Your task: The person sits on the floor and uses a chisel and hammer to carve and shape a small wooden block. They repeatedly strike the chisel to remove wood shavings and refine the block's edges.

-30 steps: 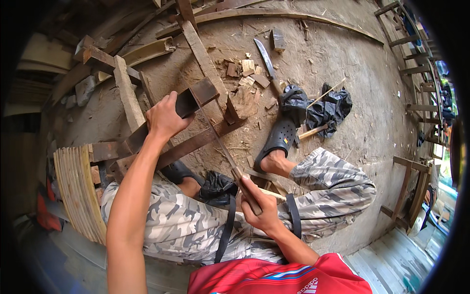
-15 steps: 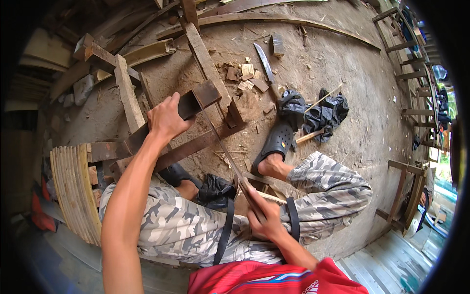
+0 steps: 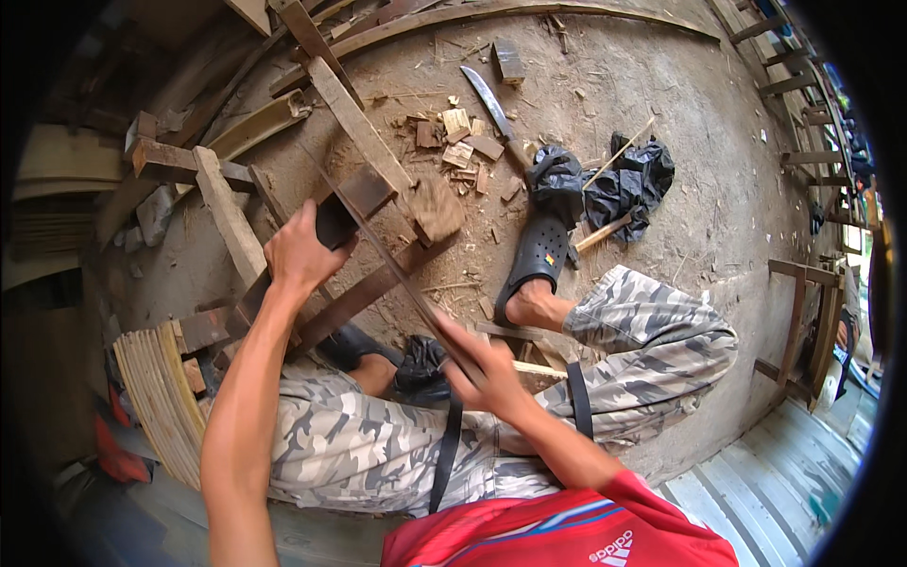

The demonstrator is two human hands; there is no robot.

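Note:
My left hand (image 3: 304, 253) presses down around a dark wooden beam (image 3: 367, 191), closed on it a little short of its end. Across the beam, close to that hand, lies the long thin blade of a handsaw (image 3: 389, 261), its tip reaching past the far side. My right hand (image 3: 484, 370) is wrapped round the saw's handle, in front of my lap; the fingers hide most of the handle. Beneath the beam runs a reddish-brown wooden bar (image 3: 373, 293), and a square block end (image 3: 437, 210) shows beside the beam's end.
Wood offcuts (image 3: 457, 128) and a long knife (image 3: 487, 100) lie on the dirt floor ahead. Black plastic (image 3: 628, 184) lies beside my clog (image 3: 540, 248). Stacked thin boards (image 3: 156, 402) stand at left, loose timbers (image 3: 230, 213) beyond. A ladder-like wooden frame (image 3: 803, 118) is at right.
My right hand has pushed the saw forward and left, so more blade shows beyond the beam. My left hand keeps its hold. The whole view has shifted slightly.

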